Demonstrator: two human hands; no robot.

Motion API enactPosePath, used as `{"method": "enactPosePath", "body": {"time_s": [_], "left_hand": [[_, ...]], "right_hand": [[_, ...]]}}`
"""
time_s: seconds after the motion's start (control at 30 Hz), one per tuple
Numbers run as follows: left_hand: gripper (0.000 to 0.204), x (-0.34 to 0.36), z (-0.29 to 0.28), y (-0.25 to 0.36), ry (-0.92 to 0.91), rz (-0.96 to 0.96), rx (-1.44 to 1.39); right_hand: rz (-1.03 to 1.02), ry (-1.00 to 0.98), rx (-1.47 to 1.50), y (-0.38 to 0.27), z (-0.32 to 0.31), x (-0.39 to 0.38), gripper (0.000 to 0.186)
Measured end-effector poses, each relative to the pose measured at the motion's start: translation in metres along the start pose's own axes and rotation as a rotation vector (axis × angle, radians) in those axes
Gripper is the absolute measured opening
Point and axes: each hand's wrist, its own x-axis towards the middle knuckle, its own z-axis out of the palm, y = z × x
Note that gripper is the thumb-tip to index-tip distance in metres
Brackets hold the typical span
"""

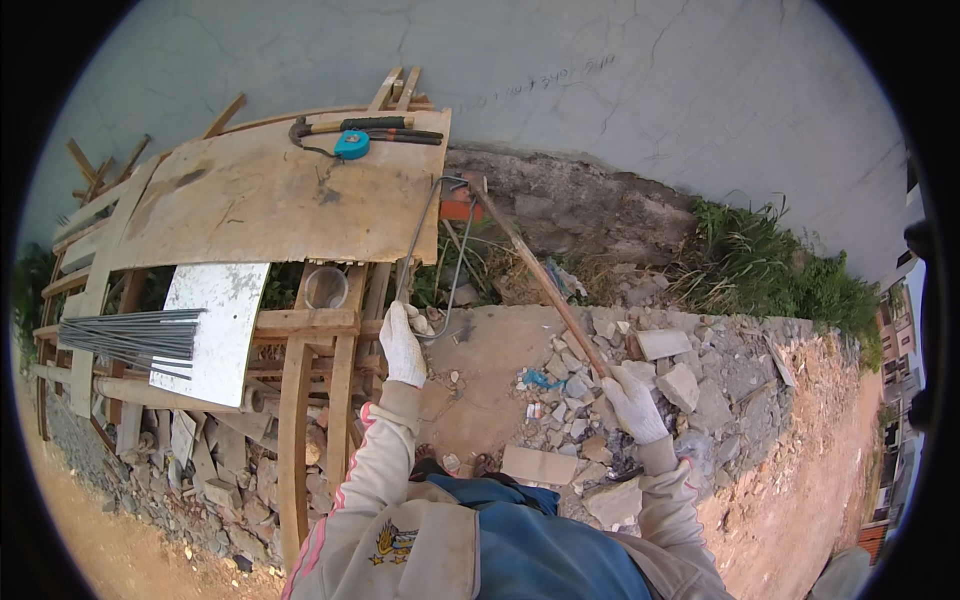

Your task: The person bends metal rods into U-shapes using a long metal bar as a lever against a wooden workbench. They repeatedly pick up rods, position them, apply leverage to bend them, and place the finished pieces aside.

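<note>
My left hand [402, 347], in a white work glove, is closed on the lower end of a thin steel rod bent into a narrow, nearly rectangular stirrup [418, 232]. The stirrup's far end lies at a small orange-red block [458, 210] by the right edge of the plywood bench top [250, 195]. Farther right, my gloved right hand [637, 402] grips the near end of a long rusty bar [548, 278]. The bar slants away to the left, and its far end meets the stirrup's corner beside the block. Exact contact there is too small to tell.
A claw hammer [355, 125], a teal tape measure [352, 145] and dark-handled pincers [405, 136] rest on the bench's far edge. Several straight steel rods [135, 335] lie across a white board [232, 300] at left. Broken concrete rubble [690, 385] spreads near my right hand; a cracked wall [640, 90] stands behind.
</note>
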Motion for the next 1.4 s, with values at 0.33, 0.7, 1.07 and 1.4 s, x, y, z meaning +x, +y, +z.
{"method": "enactPosePath", "body": {"time_s": [0.33, 0.7, 1.07, 1.4], "left_hand": [[0.039, 0.002, -0.002, 0.007, -0.010, -0.022, 0.057], [0.039, 0.003, -0.001, 0.001, -0.022, -0.017, 0.047], [0.038, 0.003, 0.001, -0.001, 0.024, -0.017, 0.082], [0.037, 0.000, 0.004, 0.002, 0.027, -0.014, 0.066]], "right_hand": [[0.265, -0.314, 0.607, -0.019, -0.022, -0.025, 0.043], [0.279, -0.206, 0.778, -0.055, 0.059, -0.061, 0.029], [0.219, -0.143, 0.415, -0.036, 0.021, -0.043, 0.028], [0.232, -0.180, 0.470, -0.041, 0.002, -0.047, 0.042]]}}
